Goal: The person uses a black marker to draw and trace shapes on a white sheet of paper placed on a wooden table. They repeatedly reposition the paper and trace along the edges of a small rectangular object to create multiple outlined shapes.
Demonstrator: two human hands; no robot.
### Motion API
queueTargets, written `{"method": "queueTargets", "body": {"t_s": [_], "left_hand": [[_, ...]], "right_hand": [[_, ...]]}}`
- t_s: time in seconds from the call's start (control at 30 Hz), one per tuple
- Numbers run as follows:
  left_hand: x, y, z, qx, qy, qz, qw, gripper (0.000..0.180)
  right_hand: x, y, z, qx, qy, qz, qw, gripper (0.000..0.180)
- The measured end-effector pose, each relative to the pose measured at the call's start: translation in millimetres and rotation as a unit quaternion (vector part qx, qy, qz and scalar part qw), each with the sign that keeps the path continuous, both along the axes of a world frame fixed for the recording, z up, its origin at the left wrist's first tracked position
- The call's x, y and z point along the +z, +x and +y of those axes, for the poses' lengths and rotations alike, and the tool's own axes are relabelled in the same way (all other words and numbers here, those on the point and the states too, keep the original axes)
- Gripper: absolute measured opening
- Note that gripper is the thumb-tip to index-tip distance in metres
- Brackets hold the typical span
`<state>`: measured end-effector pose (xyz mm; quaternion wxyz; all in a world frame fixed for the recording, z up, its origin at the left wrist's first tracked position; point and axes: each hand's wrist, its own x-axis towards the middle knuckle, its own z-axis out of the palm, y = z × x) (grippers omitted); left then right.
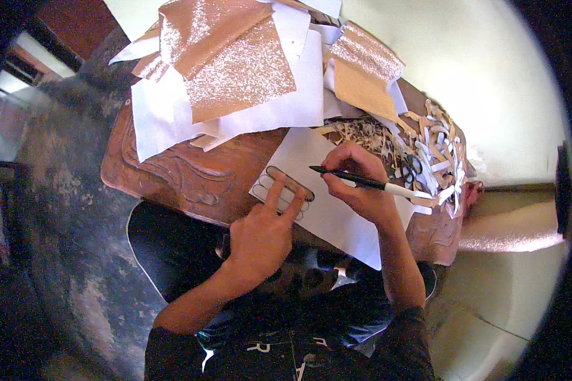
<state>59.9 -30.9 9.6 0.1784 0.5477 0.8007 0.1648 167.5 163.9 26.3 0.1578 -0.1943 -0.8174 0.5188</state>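
At the left, the carved brown surface (171, 165) is in front of me, and at its far side I have the shiny brown material (235, 70) lying over white sheets, perhaps so that the near part is free for my hands. My left hand (260, 238) is not grasping; two of its fingers are spread and press across a long oval piece with dark rim (292, 180), I think to prevent it from sliding. This piece lies near the left corner of the white paper (340, 219), just beside other oval outlines, maybe to use the paper without much waste. With my right hand (366, 193) I pinch a black pen (374, 183) near its tip, which seems to give finer control; the tip points to the left, close to the oval, but I cannot tell if it touches the paper. Farther right, the scissors (414, 167) rest against a heap of cut strips (440, 149), probably put aside to not disturb me
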Motion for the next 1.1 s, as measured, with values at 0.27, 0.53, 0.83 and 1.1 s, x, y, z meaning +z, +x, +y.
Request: {"method": "queueTargets", "body": {"t_s": [0.27,0.53,0.83,1.1], "left_hand": [[-3.6,2.1,-2.3,-0.001,0.000,-0.026,1.000,0.063],[-10.7,12.0,-5.2,0.002,-0.028,-0.029,0.999,0.070],[-9.3,11.2,-5.3,0.002,-0.019,-0.065,0.998,0.069],[-7.8,10.1,-6.2,-0.006,-0.013,-0.067,0.998,0.065]], "right_hand": [[6.2,-30.8,-2.6,0.068,0.045,-0.031,0.996,0.017],[4.9,-50.5,-3.2,0.156,0.055,-0.096,0.982,0.015],[25.2,-73.3,-9.2,0.228,0.111,-0.120,0.960,0.018],[28.8,-85.1,-13.0,0.252,0.160,-0.147,0.943,0.019]]}}
